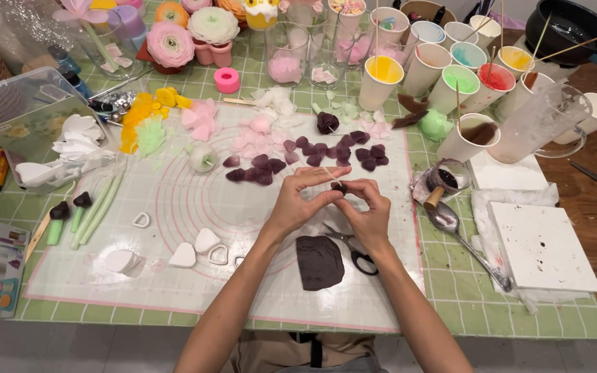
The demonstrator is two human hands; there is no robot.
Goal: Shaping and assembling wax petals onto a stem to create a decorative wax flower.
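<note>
At mat centre, left hand (302, 200) and right hand (366, 207) pinch closed on a small dark petal piece (338, 186), shaping it; more dark petals (312, 155) lie at twelve o'clock. Adding one likely needs a light press.

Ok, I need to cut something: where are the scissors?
In the head view, the scissors lie on the mat just under the right hand, beside the flat dark slab.

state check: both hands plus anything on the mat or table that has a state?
left hand: fingers pinching dark petal piece
right hand: fingers pinching the same piece
dark slab: flattened, on mat
scissors: lying flat, partly under right hand
spoon: lying, bowl dark-coated
yellow cup: upright, filled
</note>
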